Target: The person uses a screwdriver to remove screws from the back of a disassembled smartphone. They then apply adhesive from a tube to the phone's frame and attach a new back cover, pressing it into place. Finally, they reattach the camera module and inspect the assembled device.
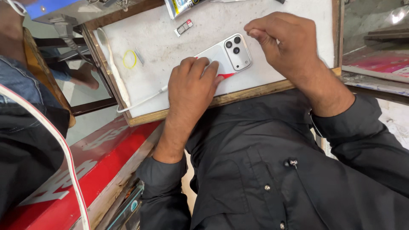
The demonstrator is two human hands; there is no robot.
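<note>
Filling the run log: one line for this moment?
left hand: pressing phone | right hand: pinched above phone's camera end | board: SIM tray, rubber band

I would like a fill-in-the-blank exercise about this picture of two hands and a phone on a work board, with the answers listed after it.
1. The left hand presses flat on a white ____ that lies face down.
2. The phone's camera block holds ____ lenses.
3. The rubber band on the white work board is ____ in colour.
4. The right hand is curled just ____ the phone's camera end.

Missing words: phone; three; yellow; above
</note>
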